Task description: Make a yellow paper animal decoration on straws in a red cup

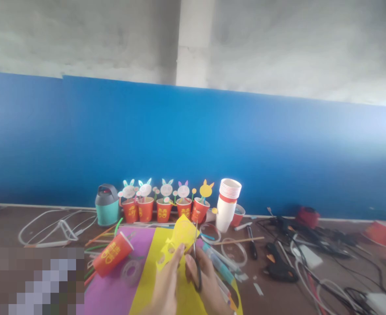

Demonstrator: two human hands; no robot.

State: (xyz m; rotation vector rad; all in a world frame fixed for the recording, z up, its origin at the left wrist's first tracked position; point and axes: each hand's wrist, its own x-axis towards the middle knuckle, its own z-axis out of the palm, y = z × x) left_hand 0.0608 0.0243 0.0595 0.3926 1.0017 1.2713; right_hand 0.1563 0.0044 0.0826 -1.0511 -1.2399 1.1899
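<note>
My left hand (169,276) grips a piece of yellow paper (182,231) that has round holes cut along its left side. In my right hand (206,275) is a pair of scissors (198,273) with dark handles, its blades pointing up against the right side of the piece. Faint drawn outlines show on the paper. Below both hands lie a large yellow sheet (147,280) and a purple sheet (114,294). A red paper cup (113,254) rests on its side on the purple sheet, beside a clear roll of tape (130,270).
Behind stands a row of red cups (164,211) with paper animal heads, next to stacked white cups (226,210) and a teal container (107,206). To the right lie a marker (252,243), a black glue gun (279,264) and tangled cables (330,271). A blue partition (193,140) closes the back.
</note>
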